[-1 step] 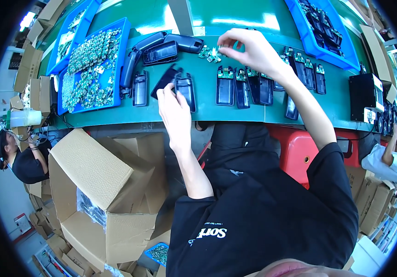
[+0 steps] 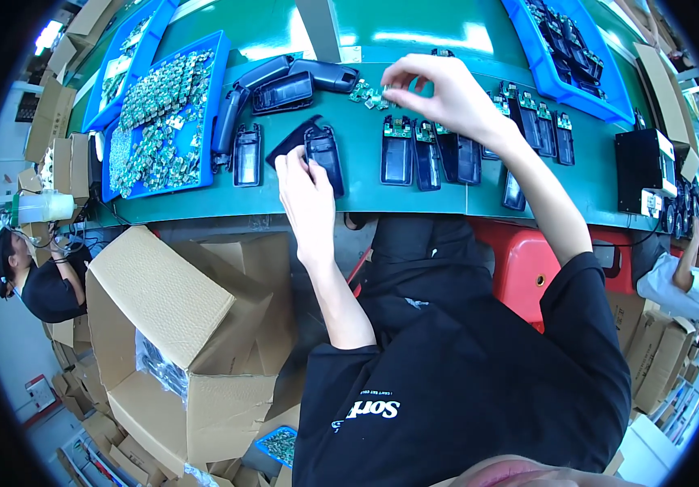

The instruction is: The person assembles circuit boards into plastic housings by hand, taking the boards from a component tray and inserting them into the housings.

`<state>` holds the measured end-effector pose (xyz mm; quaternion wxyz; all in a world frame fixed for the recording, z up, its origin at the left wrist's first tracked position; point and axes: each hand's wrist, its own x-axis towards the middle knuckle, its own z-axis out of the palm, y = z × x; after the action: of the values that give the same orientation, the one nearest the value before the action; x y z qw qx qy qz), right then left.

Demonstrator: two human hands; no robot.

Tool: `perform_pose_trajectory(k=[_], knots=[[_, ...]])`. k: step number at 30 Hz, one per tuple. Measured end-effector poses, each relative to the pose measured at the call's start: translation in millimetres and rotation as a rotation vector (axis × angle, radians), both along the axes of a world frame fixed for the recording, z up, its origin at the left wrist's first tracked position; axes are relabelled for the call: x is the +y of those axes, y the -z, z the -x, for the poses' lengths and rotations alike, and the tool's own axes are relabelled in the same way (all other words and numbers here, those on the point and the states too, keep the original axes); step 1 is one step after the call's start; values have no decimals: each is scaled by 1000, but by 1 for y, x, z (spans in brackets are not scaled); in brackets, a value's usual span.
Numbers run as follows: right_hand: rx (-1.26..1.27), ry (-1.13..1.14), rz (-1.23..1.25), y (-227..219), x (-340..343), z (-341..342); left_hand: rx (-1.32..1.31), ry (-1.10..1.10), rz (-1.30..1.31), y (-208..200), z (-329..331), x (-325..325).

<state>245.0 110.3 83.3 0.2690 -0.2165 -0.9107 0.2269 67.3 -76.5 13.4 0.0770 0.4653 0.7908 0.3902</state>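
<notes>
My left hand (image 2: 302,183) is closed on the edge of a black plastic casing half (image 2: 323,154), held upright near the table's front edge. Another dark casing piece (image 2: 291,140) lies tilted beside it, behind my fingers. Farther off to the right, my right hand (image 2: 435,88) pinches thumb and forefinger together over a few small green circuit boards (image 2: 366,93); a small board seems to be between the tips, partly hidden. To the right stand casing halves (image 2: 396,154) with green boards at their far ends, in a loose row.
A blue tray (image 2: 218,97) heaped with small green boards stands on the left, next to several black casings (image 2: 283,93). Another blue bin (image 2: 540,73) holds black parts at the far right, beyond a black box-shaped device (image 2: 642,170). An open cardboard box (image 2: 163,300) stands below the table.
The casing pieces at my left hand have shifted slightly, the left one tilting lower. My right hand has dipped a little toward the small boards.
</notes>
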Motion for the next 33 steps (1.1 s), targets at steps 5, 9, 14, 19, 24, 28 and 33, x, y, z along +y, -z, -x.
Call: perform_pose_trajectory(k=[5, 9, 14, 19, 24, 28, 33], knots=[[172, -128, 118, -25, -59, -8, -403, 127, -121, -22, -26, -1], [172, -86, 45, -30, -85, -17, -752, 212, -205, -26, -56, -6], [201, -51, -112, -24, -92, -28, -985, 294, -330, -47, -80, -10], [236, -14, -113, -18, -95, -32, -996, 343, -217, -50, -80, -15], [270, 34, -102, -14, -98, -33, -843, 343, -177, -46, -84, -16], [268, 69, -138, -13, -98, -32, -763, 333, -188, -43, -87, -16], [258, 94, -131, -12, -100, -34, -737, 305, -196, -44, -89, -16]])
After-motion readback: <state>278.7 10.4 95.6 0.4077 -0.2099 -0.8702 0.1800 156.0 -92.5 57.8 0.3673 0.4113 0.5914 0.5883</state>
